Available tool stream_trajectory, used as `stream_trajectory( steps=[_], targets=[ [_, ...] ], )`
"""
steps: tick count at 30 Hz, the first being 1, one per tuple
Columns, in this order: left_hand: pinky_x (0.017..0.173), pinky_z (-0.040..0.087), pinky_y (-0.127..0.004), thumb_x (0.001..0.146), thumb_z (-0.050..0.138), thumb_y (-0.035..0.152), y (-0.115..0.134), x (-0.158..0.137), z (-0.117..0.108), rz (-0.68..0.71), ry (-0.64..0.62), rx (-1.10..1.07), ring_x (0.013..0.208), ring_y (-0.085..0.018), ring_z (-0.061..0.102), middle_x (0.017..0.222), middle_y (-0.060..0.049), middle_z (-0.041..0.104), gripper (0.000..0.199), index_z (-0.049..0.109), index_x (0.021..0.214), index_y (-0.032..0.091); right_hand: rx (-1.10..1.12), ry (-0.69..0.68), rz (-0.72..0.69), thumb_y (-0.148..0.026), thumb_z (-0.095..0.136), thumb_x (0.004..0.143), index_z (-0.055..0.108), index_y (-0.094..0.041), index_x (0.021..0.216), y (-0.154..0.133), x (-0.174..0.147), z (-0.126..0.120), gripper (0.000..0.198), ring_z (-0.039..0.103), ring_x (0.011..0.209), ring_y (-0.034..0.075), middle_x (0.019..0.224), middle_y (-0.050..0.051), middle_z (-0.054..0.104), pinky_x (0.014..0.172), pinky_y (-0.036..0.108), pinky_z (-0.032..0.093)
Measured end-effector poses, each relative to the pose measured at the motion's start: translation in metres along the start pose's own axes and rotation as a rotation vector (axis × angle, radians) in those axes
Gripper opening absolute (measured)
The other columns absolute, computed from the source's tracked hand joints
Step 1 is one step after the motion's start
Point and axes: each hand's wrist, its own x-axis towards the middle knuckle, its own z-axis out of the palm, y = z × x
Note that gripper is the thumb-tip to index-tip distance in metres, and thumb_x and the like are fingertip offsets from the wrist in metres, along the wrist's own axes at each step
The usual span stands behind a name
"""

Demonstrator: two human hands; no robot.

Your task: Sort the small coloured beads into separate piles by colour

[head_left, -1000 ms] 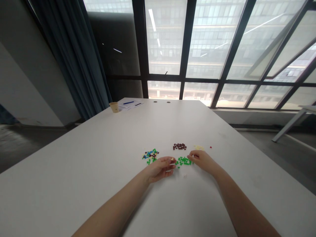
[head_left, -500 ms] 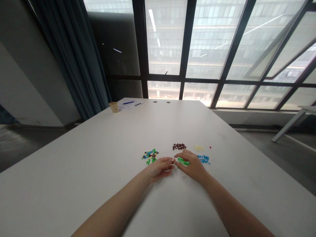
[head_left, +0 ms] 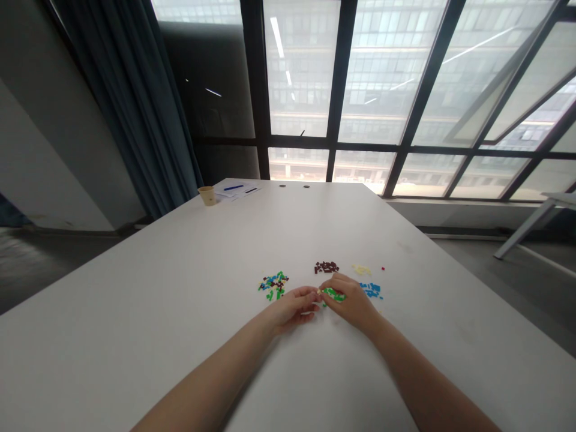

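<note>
My left hand (head_left: 294,307) and my right hand (head_left: 348,299) meet at their fingertips just above the table. Between them a small pale-yellow piece (head_left: 319,291) shows, like a tiny toy brick; its shape is too small to make out. Thumb and fingers of both hands are pinched around it. Beneath my right hand lies a pile of green bricks (head_left: 333,294), partly covered by the fingers. A mixed pile of green, blue, brown and yellow bricks (head_left: 273,283) lies beyond my left hand.
Beyond my hands lie dark brown bricks (head_left: 326,267) and pale-yellow bricks (head_left: 361,270). Blue bricks (head_left: 371,290) and one red brick (head_left: 383,269) are at the right. A paper cup (head_left: 207,195) and papers with pens (head_left: 236,191) sit at the white table's (head_left: 288,234) far left.
My right hand's fingers have closed in on the small piece at my left fingertips. A gap that showed between the two hands has narrowed to contact.
</note>
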Motion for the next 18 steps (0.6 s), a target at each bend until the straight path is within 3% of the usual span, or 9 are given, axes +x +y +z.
stream_trajectory(
  steps=[3, 7, 12, 18],
  targets=[
    [0.061, 0.038, -0.019, 0.065, 0.068, 0.027, 0.002, -0.002, 0.001, -0.008, 0.012, -0.014, 0.064, -0.006, 0.053, 0.079, -0.001, 0.059, 0.025, 0.060, 0.087, 0.017, -0.103, 0.099, 0.078, -0.026, 0.051, 0.075, 0.062, -0.018, 0.077, 0.028, 0.001, -0.020, 0.014, 0.048, 0.059, 0.011, 0.066, 0.001, 0.055, 0.060, 0.023, 0.038],
    [0.061, 0.037, -0.020, 0.065, 0.068, 0.027, 0.004, -0.004, 0.002, -0.012, 0.029, -0.007, 0.065, -0.006, 0.054, 0.079, -0.001, 0.059, 0.023, 0.060, 0.085, 0.017, -0.360, 0.224, 0.354, -0.031, 0.049, 0.074, 0.063, -0.017, 0.076, 0.091, -0.008, -0.053, 0.020, 0.048, 0.059, 0.013, 0.068, 0.003, 0.058, 0.060, 0.025, 0.037],
    [0.060, 0.037, -0.019, 0.066, 0.067, 0.026, 0.006, -0.005, 0.001, -0.012, 0.027, 0.006, 0.064, -0.006, 0.053, 0.079, 0.000, 0.058, 0.022, 0.060, 0.085, 0.018, -0.606, 0.073, 0.679, -0.030, 0.047, 0.072, 0.065, -0.020, 0.078, 0.135, -0.022, -0.062, 0.022, 0.054, 0.070, 0.018, 0.079, 0.006, 0.062, 0.059, 0.026, 0.036],
    [0.059, 0.037, -0.019, 0.065, 0.068, 0.026, 0.006, -0.005, 0.001, 0.003, 0.041, 0.022, 0.065, -0.006, 0.053, 0.081, -0.001, 0.059, 0.023, 0.059, 0.085, 0.018, -0.600, -0.024, 0.739, -0.029, 0.046, 0.072, 0.066, -0.023, 0.081, 0.139, -0.019, -0.049, 0.023, 0.056, 0.077, 0.019, 0.086, 0.006, 0.064, 0.061, 0.026, 0.037]
  ],
)
